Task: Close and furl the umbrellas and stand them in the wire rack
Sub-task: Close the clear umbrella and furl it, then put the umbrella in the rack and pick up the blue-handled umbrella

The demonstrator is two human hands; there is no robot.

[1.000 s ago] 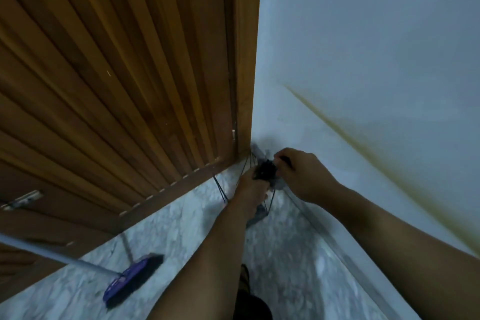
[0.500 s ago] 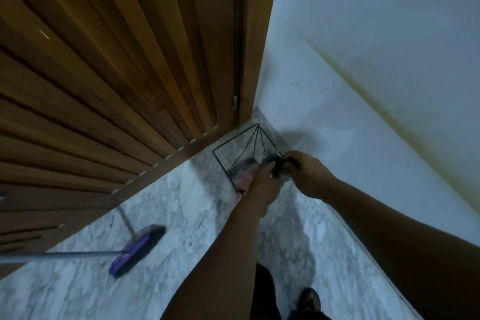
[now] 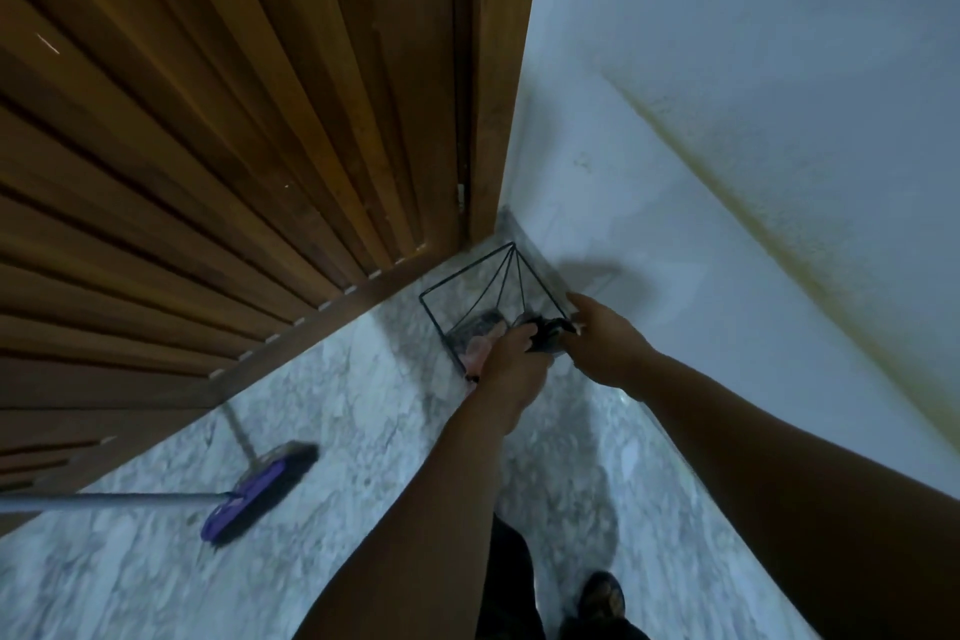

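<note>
Door (image 3: 218,130): slatted brown wood, filling the upper left; its frame meets the wall at the corner.
Broom (image 3: 260,491): lying on the floor at lower left, purple head with dark bristles, pale handle running off the left edge.
Floor (image 3: 363,405): grey-white marble, blurred in places.
Rack (image 3: 470,294): black wire, standing in the corner where the door frame meets the wall, its thin wires converging at the far top corner; something pinkish and grey sits inside, too blurred to name.
Left hand (image 3: 511,361): over the near edge of the rack, fingers curled round a dark handle and touching the right hand there.
Umbrella (image 3: 543,333): only its black handle end shows, between the two hands, above the rack's right side; the rest is hidden or blurred, so whether it stands in the rack I cannot tell.
Right hand (image 3: 605,340): just right of the handle, beside the wall, fingertips pinching the dark end of it.
Wall (image 3: 753,120): pale blue-white, with a yellowish streak slanting down to the right and the hands' shadow near the corner.
Shoe (image 3: 600,598): dark, on the floor at the bottom.
</note>
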